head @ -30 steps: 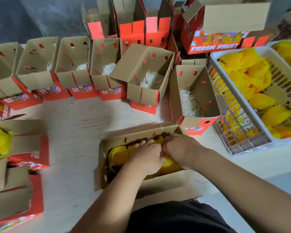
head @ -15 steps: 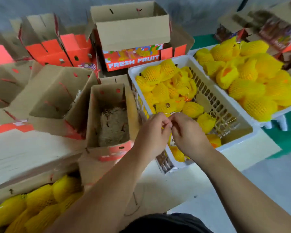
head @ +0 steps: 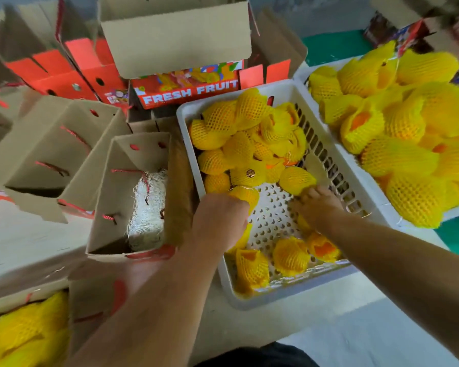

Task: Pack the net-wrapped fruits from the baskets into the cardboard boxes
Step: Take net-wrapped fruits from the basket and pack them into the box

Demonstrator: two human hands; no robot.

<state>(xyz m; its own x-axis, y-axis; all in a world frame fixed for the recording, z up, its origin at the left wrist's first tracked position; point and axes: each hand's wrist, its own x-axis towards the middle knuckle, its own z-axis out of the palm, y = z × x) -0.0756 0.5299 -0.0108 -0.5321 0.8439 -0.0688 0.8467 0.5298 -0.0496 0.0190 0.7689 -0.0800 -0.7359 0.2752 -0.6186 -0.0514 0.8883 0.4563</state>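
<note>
1. Plainly, the picking step is in hand: both hands are lowered into the near white basket, which sits at about one o'clock from the open box with straw lining.
2. A net-wrapped fruit is covered by the left hand; the fingers are curled down over it, though whether it is truly gripped cannot be told.
3. Another net-wrapped fruit is touched at its near end by the right hand; whether the fingers are closed on it cannot be told.
4. More wrapped fruit is heaped at the basket's twelve o'clock end, and a few lie at its six o'clock end; a second basket, piled high, stands at three o'clock.
5. Next, a firm hold is probably called for, then a lift over the basket's left wall toward nine o'clock.
6. Care is judged needed there: the box's raised flap stands just beside that wall, so little free room is left between them.
7. A filled box lies at seven o'clock, and further open boxes crowd ten o'clock.
</note>
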